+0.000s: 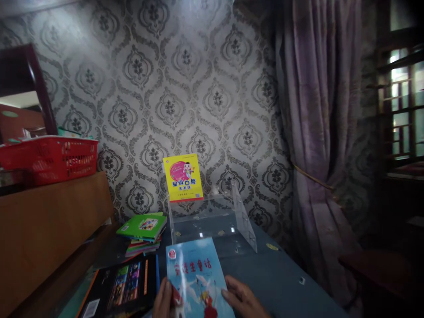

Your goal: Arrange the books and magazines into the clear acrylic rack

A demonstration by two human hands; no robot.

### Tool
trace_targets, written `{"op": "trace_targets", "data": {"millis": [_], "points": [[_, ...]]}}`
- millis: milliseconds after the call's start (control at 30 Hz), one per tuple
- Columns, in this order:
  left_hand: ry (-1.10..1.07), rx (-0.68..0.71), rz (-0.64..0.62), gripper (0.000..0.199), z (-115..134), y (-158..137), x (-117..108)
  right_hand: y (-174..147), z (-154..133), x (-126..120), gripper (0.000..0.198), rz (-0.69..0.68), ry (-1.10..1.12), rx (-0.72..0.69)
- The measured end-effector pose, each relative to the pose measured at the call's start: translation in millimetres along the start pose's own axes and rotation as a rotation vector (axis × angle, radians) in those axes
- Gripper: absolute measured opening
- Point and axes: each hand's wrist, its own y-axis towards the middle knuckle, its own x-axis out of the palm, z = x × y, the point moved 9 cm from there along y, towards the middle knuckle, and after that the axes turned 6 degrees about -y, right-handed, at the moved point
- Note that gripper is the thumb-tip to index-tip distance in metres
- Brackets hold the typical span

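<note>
A light blue book point(195, 265) with red title characters and a figure in red is held up at the bottom middle of the head view. My left hand point(163, 298) grips its left edge, thumb on the cover. On its right edge, my right hand point(243, 297) is closed with the fingertips at the cover. Just beyond the book stands a clear plastic rack point(245, 221) on the table. A yellow book point(182, 190) with a pink oval on its cover stands upright at the rack's upper left.
Left of the rack lies a stack of books topped by a green one point(142, 225). Nearer, a black book point(122, 285) lies flat on the grey-blue table point(278, 274). A red basket point(79, 157) sits on a brown wooden surface point(56, 221). Purple curtain point(321, 132) hangs at right.
</note>
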Motion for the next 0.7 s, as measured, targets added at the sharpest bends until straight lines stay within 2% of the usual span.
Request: {"op": "trace_targets", "data": {"millis": [133,200,267,433,700], "points": [[-0.159,-0.130,0.148,0.055,-1.2,-10.5,12.2,10.5,7.5,-3.8,0.048,0.122,0.040,0.045],[-0.247,-0.143,0.229,0.051,0.3,-12.6,16.6,13.9,21.8,-3.1,0.045,0.154,0.132,0.117],[-0.273,-0.147,0.256,0.042,0.0,-11.6,20.1,15.3,35.1,-1.8,0.044,0.175,0.234,0.175],[-0.284,-0.157,0.209,0.026,-8.1,-5.8,23.3,12.4,51.6,-2.2,0.045,0.214,0.349,0.239],[-0.316,-0.219,0.140,0.022,-21.6,-1.3,24.2,7.5,61.6,-6.2,0.048,0.223,0.350,0.260]]}}
